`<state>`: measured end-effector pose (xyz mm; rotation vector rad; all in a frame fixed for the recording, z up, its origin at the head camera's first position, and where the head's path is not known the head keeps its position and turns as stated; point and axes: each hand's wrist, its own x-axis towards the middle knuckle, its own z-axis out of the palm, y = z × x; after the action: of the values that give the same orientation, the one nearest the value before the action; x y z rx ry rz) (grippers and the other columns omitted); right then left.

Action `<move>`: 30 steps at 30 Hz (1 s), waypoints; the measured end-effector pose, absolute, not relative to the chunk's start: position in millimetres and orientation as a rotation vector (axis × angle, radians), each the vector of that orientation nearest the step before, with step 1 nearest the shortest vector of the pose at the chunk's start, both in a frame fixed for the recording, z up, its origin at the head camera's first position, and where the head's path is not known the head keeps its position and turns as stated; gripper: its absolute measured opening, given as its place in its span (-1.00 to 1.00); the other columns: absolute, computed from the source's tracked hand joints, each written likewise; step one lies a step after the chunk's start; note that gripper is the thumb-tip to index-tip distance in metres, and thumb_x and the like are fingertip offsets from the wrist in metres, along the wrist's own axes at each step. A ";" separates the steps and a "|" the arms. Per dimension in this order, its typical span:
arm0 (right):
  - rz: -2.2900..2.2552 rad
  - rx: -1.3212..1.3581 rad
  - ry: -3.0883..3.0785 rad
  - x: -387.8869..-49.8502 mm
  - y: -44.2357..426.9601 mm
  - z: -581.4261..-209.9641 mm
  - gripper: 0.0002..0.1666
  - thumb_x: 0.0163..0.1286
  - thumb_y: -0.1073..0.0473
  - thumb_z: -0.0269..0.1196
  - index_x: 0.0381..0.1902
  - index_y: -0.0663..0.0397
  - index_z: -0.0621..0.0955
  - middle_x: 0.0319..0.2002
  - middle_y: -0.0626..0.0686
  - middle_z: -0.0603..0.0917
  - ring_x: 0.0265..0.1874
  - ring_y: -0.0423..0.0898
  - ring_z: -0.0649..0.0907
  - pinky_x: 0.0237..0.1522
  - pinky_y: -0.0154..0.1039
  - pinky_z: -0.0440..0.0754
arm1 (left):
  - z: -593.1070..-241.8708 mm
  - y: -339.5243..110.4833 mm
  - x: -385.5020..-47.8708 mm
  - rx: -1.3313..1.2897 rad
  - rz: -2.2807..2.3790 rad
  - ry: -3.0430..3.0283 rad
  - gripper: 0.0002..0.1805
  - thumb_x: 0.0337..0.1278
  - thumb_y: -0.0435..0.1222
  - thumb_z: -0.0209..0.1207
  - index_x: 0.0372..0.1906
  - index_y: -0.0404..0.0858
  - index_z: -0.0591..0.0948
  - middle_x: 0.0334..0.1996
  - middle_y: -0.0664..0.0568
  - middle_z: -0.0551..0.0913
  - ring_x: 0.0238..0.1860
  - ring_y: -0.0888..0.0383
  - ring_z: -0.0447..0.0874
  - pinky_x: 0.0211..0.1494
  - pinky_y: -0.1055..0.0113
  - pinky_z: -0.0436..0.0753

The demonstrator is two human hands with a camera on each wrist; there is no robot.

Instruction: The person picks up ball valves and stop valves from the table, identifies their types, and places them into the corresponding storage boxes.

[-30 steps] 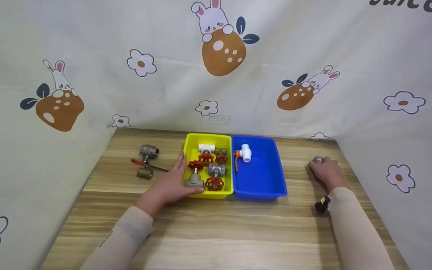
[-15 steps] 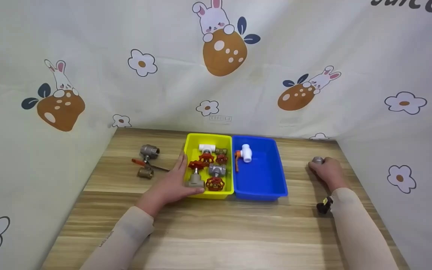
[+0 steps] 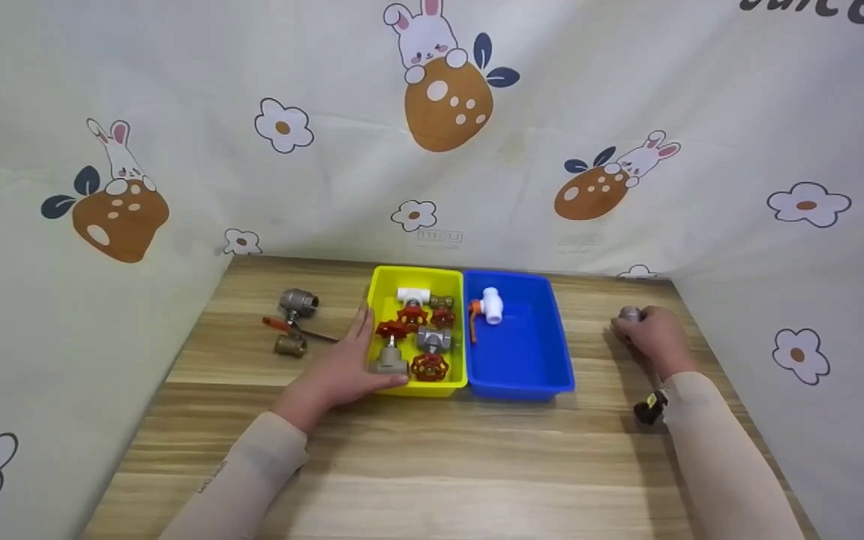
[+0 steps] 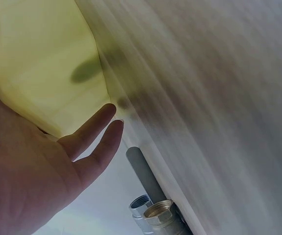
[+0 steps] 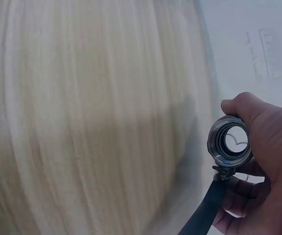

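Observation:
In the head view my right hand grips a metal ball valve at the table's right side. The right wrist view shows its round threaded bore and a dark lever slanting down below the fingers. My left hand rests along the left side of the yellow bin, thumb at its front corner, fingers extended. Inside that bin lie several valves with red round handwheels. Against its right side stands a blue bin, holding a white plastic valve with an orange lever.
Left of the yellow bin lie a larger metal ball valve and a smaller brass valve, with a red lever and a dark lever between them. A printed cloth hangs behind and beside the wooden table.
My right hand has shifted slightly away from me and to the left, with the ball valve in its grip. The left hand and both bins have stayed in place.

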<state>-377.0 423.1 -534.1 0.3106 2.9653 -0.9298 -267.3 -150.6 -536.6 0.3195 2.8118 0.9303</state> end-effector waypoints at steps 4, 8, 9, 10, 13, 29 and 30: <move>-0.906 0.264 2.985 -376.1 419.0 -528.1 -0.25 0.53 -0.20 0.42 0.13 0.48 0.64 0.00 0.41 0.72 -0.11 0.21 0.70 -0.11 0.04 0.71 | -536.6 -151.1 -267.2 0.310 0.944 2.798 0.58 0.01 0.53 0.43 0.85 -0.09 -0.23 0.82 -0.06 -0.38 0.64 -0.40 0.26 0.60 -0.29 0.38; -0.904 0.222 3.003 -375.8 412.8 -521.5 -0.28 0.54 -0.21 0.41 0.11 0.44 0.65 0.00 0.38 0.73 -0.11 0.19 0.70 -0.09 0.04 0.70 | -536.8 -151.4 -267.4 0.310 0.938 2.796 0.58 0.01 0.53 0.43 0.85 -0.10 -0.23 0.82 -0.05 -0.38 0.64 -0.40 0.25 0.60 -0.30 0.37; -0.898 0.212 3.004 -375.9 411.3 -519.6 -0.27 0.54 -0.22 0.41 0.11 0.43 0.65 0.00 0.37 0.73 -0.11 0.19 0.70 -0.10 0.04 0.71 | -536.7 -151.4 -267.2 0.307 0.934 2.797 0.58 0.01 0.53 0.43 0.85 -0.10 -0.23 0.82 -0.04 -0.38 0.64 -0.40 0.26 0.60 -0.29 0.38; -0.896 0.195 3.011 -375.7 409.2 -517.2 -0.28 0.54 -0.22 0.41 0.10 0.43 0.65 -0.01 0.37 0.73 -0.11 0.19 0.70 -0.10 0.04 0.71 | -536.7 -151.3 -267.3 0.311 0.932 2.800 0.58 0.01 0.53 0.43 0.85 -0.10 -0.23 0.82 -0.04 -0.38 0.63 -0.39 0.30 0.59 -0.28 0.41; -0.858 0.151 3.043 -374.8 402.8 -510.2 -0.28 0.53 -0.21 0.41 0.10 0.44 0.65 -0.02 0.40 0.74 -0.12 0.22 0.72 -0.11 0.08 0.72 | -536.4 -151.2 -267.2 0.324 0.928 2.807 0.58 0.02 0.52 0.44 0.85 -0.07 -0.24 0.82 -0.03 -0.39 0.59 -0.37 0.38 0.54 -0.25 0.50; -0.912 -0.029 3.117 -367.7 366.9 -476.4 -0.42 0.51 -0.15 0.47 0.14 0.26 0.73 -0.07 0.29 0.79 -0.16 0.15 0.76 -0.19 -0.05 0.72 | -537.1 -150.9 -267.5 0.331 0.907 2.818 0.57 0.03 0.54 0.41 0.85 -0.08 -0.25 0.83 -0.05 -0.36 0.56 -0.37 0.42 0.50 -0.25 0.54; -0.931 -0.029 3.104 -367.5 364.8 -474.6 -0.42 0.52 -0.15 0.46 0.14 0.25 0.72 -0.06 0.28 0.79 -0.16 0.14 0.76 -0.18 -0.06 0.72 | -536.9 -150.8 -267.5 0.331 0.904 2.820 0.57 0.03 0.54 0.41 0.85 -0.08 -0.24 0.83 -0.05 -0.36 0.56 -0.37 0.42 0.50 -0.25 0.54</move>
<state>-367.5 364.8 -474.6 -0.0287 3.1039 -0.9315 -267.5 -150.8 -536.9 0.3308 2.8200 0.9035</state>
